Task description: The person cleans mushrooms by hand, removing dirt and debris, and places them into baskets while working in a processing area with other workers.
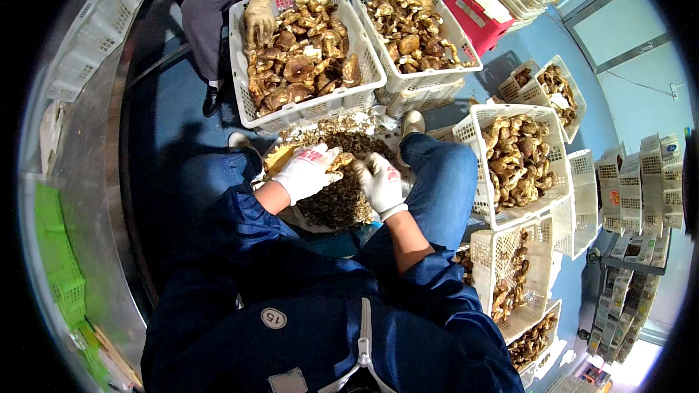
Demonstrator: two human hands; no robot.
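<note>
My left hand (309, 171), in a white glove with red print, holds a brown mushroom (341, 162) by its near side; a large tan mushroom or similar yellowish piece (281, 159) lies beside its wrist side. My right hand (380, 180), gloved alike, is closely curled just right of that mushroom; whether something small sits between its fingers cannot be told. Beneath both hands, between my knees, spreads a heap of small dark and pale mushroom scraps (338, 204). Ahead stands a white plastic crate (322, 102) full of brown mushrooms (299, 69).
A co-worker's gloved hand (260, 19) rests in the front crate. Another mushroom crate (431, 77) stands beside it, near a red box (480, 16). At my right are stacked mushroom crates (519, 224). A metal table (98, 174) runs along the left, with a green crate (57, 251).
</note>
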